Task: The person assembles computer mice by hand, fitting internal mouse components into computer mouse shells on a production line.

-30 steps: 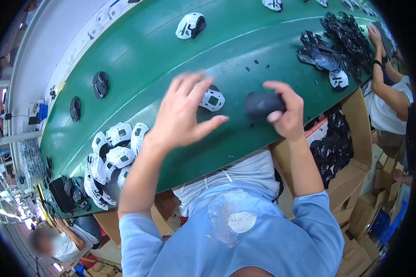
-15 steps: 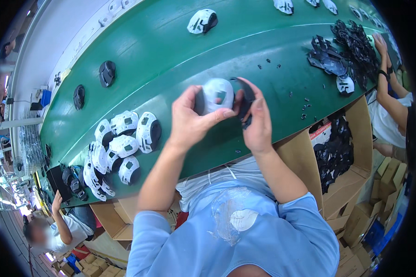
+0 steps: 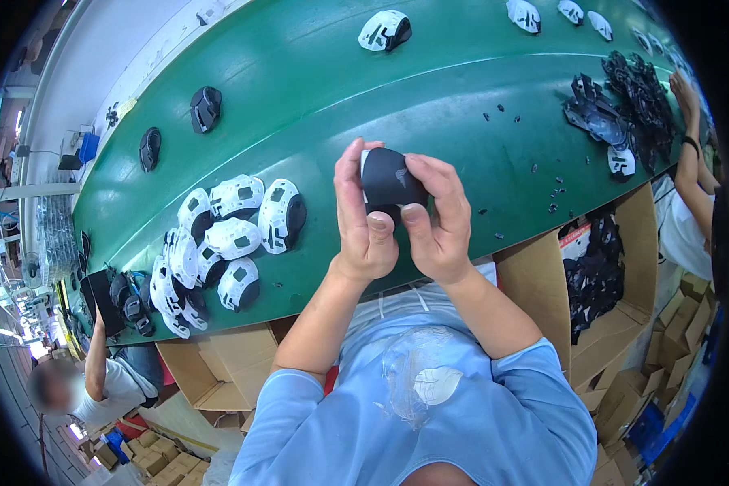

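Above the green table [image 3: 316,275], in front of my chest, I hold a domed shell [image 3: 393,180] with both hands. Its smooth black face with a small grey mark is toward me, and a sliver of white shows at its left edge. My left hand [image 3: 364,231] is wrapped round the left side. From the right, my right hand [image 3: 443,215] grips it, with fingers on top and the thumb below. The underside is hidden. To the left lies a heap of white shells with black ends [image 3: 235,236].
Black plastic parts [image 3: 595,113] are piled at the right, with small black bits [image 3: 535,168] scattered nearby. Open cardboard boxes [image 3: 535,287] stand against the near edge. Two black shells [image 3: 206,109] lie at far left. Co-workers' arms [image 3: 688,121] reach in at both sides.
The shell has turned from its white side to its black face. The curved black piece that was apart in my right hand now appears against the shell. My view has shifted slightly.
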A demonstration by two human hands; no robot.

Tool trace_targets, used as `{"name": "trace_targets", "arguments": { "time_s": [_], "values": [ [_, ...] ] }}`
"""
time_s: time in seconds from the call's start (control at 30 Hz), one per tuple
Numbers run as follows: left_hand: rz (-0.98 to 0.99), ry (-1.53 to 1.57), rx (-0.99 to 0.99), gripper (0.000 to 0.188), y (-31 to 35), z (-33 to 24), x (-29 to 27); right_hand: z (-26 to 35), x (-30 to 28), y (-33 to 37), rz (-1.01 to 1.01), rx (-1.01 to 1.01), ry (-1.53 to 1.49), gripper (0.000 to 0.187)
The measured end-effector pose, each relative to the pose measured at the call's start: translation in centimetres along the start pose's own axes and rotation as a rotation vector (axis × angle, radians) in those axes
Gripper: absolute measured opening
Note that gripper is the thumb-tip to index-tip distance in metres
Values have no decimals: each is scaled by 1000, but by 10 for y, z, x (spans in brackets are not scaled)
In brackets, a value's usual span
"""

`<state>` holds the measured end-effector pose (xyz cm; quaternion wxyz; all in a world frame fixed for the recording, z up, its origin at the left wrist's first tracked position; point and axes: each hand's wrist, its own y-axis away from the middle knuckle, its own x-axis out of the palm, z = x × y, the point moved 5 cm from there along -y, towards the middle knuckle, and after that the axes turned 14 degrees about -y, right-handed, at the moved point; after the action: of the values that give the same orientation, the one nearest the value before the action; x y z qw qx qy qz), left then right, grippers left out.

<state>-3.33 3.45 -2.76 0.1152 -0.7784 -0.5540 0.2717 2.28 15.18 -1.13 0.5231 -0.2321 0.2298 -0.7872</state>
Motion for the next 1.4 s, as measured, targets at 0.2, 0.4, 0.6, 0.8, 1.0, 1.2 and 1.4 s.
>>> {"name": "trace_targets", "arguments": {
  "time_s": [0.2,0.4,0.6,0.8,1.0,1.2,1.4],
  "values": [
    [-36,-170,83,90,4,4,0,-11,2,15,50,166,-165,43],
    [-45,375,-229,67,-8,2,-4,5,-9,-9,326,-64,154,50],
    [-29,1031,-346,68,-27,-7,8,-21,-9,22,54,587,-497,49],
    [126,1195,-396,64,-15,-11,12,-40,-7,47,38,731,-904,67],
    [-98,925,-443,56,-5,-9,9,-38,-3,47,22,654,-688,68],
    [3,738,-366,54,-12,-17,-9,-34,1,32,93,526,-507,75],
    [3,-274,305,68,-11,-55,-52,3,20,0,193,397,-593,52]
  ]
}}
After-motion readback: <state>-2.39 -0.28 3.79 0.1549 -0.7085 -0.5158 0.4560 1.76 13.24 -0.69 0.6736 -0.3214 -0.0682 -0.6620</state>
